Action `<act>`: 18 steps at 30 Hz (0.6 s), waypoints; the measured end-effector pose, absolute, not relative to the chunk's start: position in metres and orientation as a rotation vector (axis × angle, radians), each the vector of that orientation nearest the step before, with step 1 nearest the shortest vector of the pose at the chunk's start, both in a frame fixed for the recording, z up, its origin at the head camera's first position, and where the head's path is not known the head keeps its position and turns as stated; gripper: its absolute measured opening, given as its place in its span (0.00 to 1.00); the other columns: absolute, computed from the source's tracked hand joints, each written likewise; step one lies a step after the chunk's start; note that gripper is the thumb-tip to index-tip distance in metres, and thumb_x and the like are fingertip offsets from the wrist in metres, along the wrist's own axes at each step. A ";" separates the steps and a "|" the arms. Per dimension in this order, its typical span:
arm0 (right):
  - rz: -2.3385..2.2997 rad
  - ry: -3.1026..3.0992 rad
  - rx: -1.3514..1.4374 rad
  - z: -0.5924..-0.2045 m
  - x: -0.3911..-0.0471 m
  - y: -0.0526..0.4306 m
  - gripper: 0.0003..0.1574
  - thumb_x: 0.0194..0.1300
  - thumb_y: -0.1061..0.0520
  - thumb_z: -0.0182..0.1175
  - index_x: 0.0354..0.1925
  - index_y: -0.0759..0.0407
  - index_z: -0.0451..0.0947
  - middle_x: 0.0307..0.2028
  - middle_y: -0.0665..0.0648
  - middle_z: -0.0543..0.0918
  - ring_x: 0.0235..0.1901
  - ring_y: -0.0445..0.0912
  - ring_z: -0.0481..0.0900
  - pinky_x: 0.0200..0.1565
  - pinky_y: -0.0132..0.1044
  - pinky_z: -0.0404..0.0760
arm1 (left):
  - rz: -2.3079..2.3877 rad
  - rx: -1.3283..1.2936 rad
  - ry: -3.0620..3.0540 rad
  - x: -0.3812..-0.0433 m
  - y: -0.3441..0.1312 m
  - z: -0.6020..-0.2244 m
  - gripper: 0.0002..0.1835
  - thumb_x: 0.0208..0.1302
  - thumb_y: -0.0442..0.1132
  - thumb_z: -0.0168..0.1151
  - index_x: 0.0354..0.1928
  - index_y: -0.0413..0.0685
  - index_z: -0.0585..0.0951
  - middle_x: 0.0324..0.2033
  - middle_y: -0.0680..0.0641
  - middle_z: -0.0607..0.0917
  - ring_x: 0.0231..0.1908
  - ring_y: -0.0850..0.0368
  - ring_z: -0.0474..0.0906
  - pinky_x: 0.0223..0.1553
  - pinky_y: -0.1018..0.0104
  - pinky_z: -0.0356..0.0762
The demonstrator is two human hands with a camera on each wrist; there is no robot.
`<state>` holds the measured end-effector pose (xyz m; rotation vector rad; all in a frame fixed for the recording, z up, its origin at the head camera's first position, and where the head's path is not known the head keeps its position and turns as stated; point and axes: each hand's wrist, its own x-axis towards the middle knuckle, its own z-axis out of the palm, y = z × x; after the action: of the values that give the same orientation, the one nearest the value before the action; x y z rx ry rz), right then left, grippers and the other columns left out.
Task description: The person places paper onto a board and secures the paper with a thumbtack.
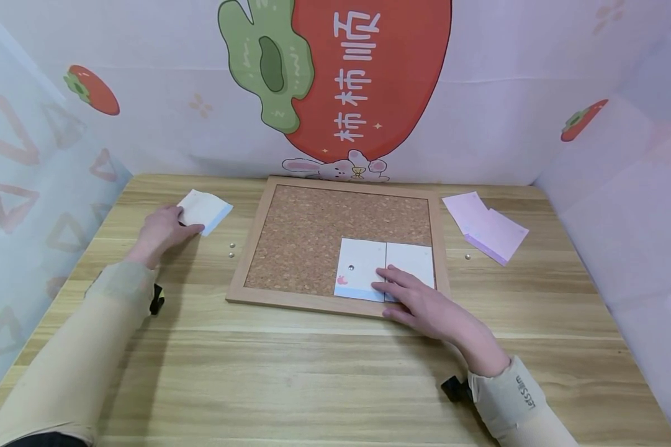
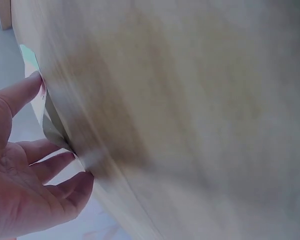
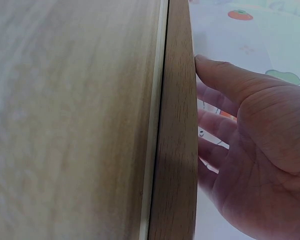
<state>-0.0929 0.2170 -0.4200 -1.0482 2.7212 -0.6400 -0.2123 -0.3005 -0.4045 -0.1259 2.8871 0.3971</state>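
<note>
At the table's left, my left hand (image 1: 164, 231) pinches a white notepaper sheet with a blue edge (image 1: 205, 210). In the left wrist view the thumb is on one side of the sheet (image 2: 46, 122) and the fingers on the other, and the paper bows up between them. My right hand (image 1: 427, 304) rests with spread fingers over a corkboard (image 1: 298, 242), its thumb at the wooden frame (image 3: 177, 130). Under those fingers lies a white sheet (image 1: 416, 257), partly hidden. Beside it a matching sheet (image 1: 360, 251) bears a silver pushpin (image 1: 351, 267).
Two small silver pins (image 1: 231, 250) lie left of the corkboard. Right of it are overlapping pink sheets (image 1: 494, 233) and another silver pin (image 1: 467, 256). A printed cloth backdrop (image 1: 173, 143) stands behind the wooden table (image 1: 290, 372).
</note>
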 end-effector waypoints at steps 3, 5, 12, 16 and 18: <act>-0.644 2.719 -1.047 -0.420 -0.093 0.217 0.32 0.70 0.49 0.63 0.67 0.58 0.72 0.73 0.61 0.66 0.75 0.59 0.61 0.71 0.55 0.66 | 0.442 -0.130 2.894 -0.213 -0.300 -0.404 0.41 0.69 0.51 0.57 0.69 0.23 0.60 0.67 0.20 0.60 0.65 0.20 0.58 0.65 0.30 0.61; -0.642 2.715 -1.044 -0.420 -0.093 0.217 0.32 0.70 0.49 0.62 0.68 0.58 0.72 0.74 0.61 0.66 0.75 0.58 0.61 0.72 0.54 0.65 | 0.471 -0.141 2.899 -0.214 -0.300 -0.405 0.40 0.68 0.50 0.58 0.70 0.27 0.61 0.68 0.20 0.60 0.65 0.21 0.58 0.66 0.31 0.60; -0.646 2.708 -1.044 -0.419 -0.093 0.217 0.32 0.70 0.48 0.62 0.68 0.58 0.72 0.74 0.61 0.66 0.75 0.58 0.60 0.72 0.54 0.65 | 0.587 -0.155 2.902 -0.215 -0.300 -0.406 0.37 0.67 0.46 0.62 0.71 0.33 0.63 0.64 0.22 0.68 0.61 0.27 0.66 0.62 0.34 0.65; -0.651 2.717 -1.057 -0.420 -0.093 0.218 0.32 0.70 0.49 0.63 0.67 0.58 0.72 0.73 0.62 0.66 0.75 0.59 0.61 0.71 0.55 0.66 | 0.656 -0.135 2.887 -0.214 -0.300 -0.407 0.36 0.67 0.44 0.62 0.71 0.32 0.64 0.59 0.23 0.74 0.55 0.33 0.73 0.56 0.39 0.71; -0.650 2.723 -1.069 -0.421 -0.093 0.218 0.32 0.69 0.50 0.63 0.67 0.59 0.72 0.73 0.62 0.66 0.74 0.59 0.62 0.71 0.56 0.66 | 0.663 -0.124 2.882 -0.214 -0.300 -0.407 0.36 0.68 0.43 0.61 0.72 0.33 0.63 0.59 0.23 0.75 0.54 0.34 0.74 0.55 0.41 0.72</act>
<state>-0.0928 0.2179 -0.4205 -1.0685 2.7230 -0.6504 -0.2138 -0.3000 -0.4065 -0.1241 2.8825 0.6628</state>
